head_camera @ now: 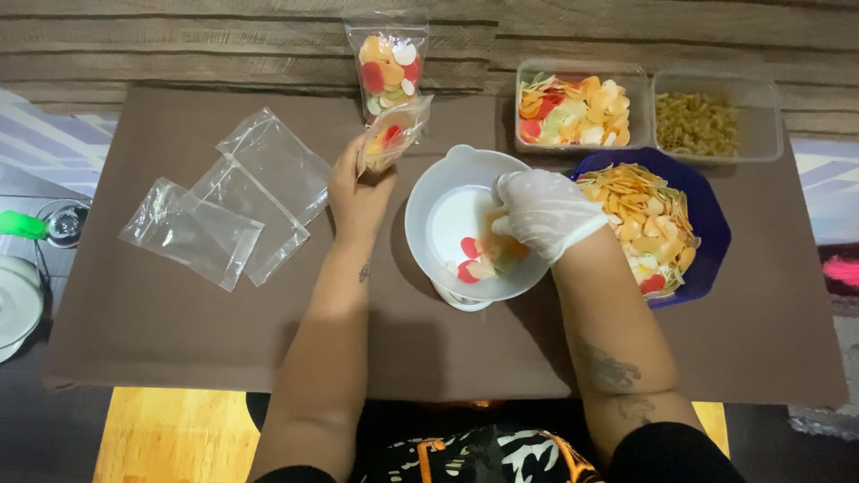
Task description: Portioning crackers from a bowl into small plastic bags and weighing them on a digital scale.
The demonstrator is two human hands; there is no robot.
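Observation:
My left hand grips a small clear plastic bag partly filled with coloured chips, held just left of a white bowl. My right hand, in a thin clear glove, reaches into that bowl and closes over a few orange and yellow chips. Red and pale chips lie at the bowl's bottom. A full upright bag of chips stands behind the held bag.
Three empty clear bags lie on the brown mat at the left. A blue bowl of mixed chips, a clear tub of coloured chips and a tub of yellow macaroni-like pieces sit at the right. A white lid is at far left.

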